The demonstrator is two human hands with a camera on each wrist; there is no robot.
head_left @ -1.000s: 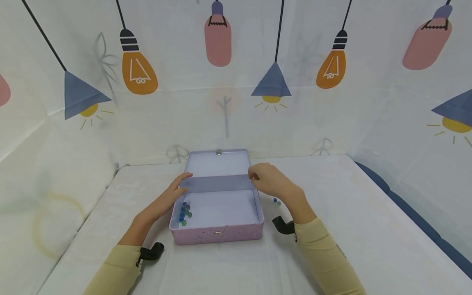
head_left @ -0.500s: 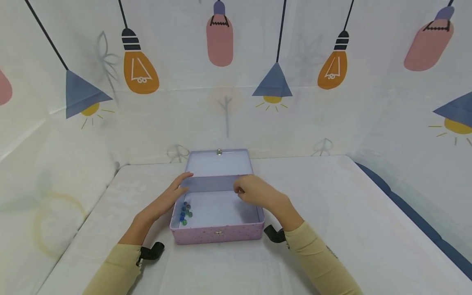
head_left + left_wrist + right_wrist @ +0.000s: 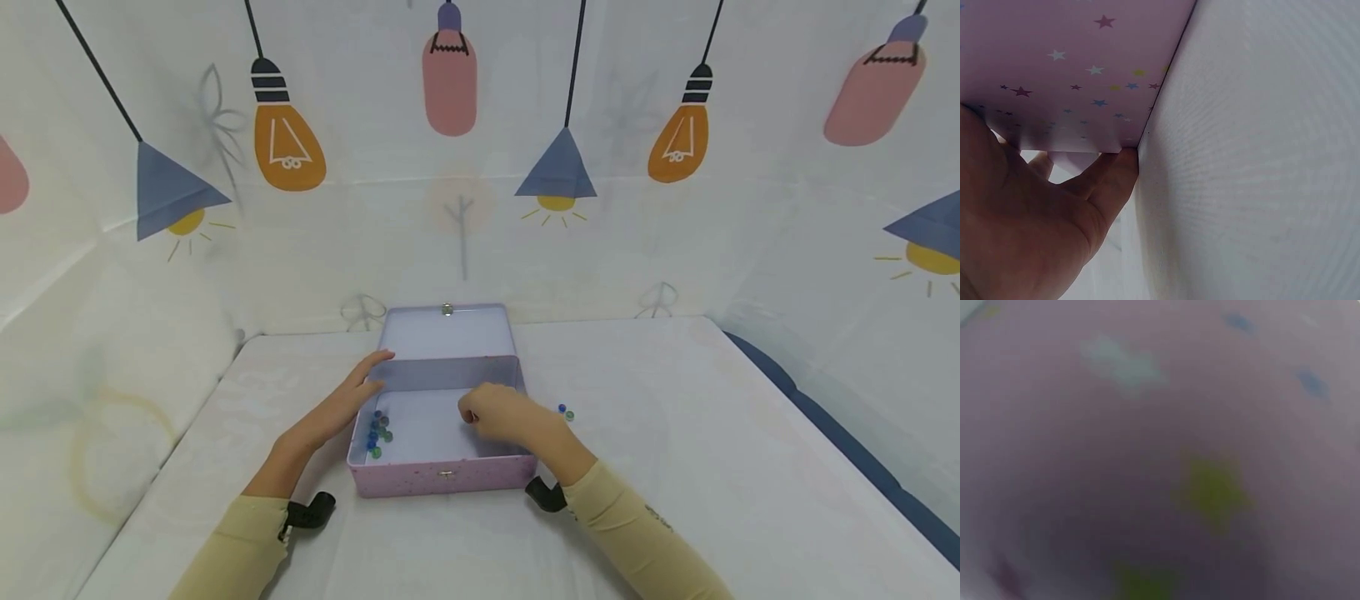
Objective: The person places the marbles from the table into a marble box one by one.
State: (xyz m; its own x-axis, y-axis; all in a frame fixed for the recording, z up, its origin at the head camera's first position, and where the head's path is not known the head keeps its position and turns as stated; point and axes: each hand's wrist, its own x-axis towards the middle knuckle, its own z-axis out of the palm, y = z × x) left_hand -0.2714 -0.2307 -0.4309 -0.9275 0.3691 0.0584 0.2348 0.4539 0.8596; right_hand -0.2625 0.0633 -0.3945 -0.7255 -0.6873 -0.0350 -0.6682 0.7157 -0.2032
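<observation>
A pink tin box with a star pattern stands on the table, its lid hinged back. My left hand holds its back left corner, thumb at the rim; in the left wrist view the fingers reach round the box's edge. Several small blue and green marbles lie along the inside left of the box. Over the right half of the box floor is my right hand, fingers curled together; whatever may be between the fingertips is hidden. The right wrist view shows only blurred pink box wall.
Two more marbles, one blue and one green, lie on the white-covered table to the right of the box. A printed cloth wall rises behind. Black wrist cameras sit below both hands.
My right hand has moved left and toward me, from the box's back right edge to above its inside, and lower. The left hand and the box have kept their places.
</observation>
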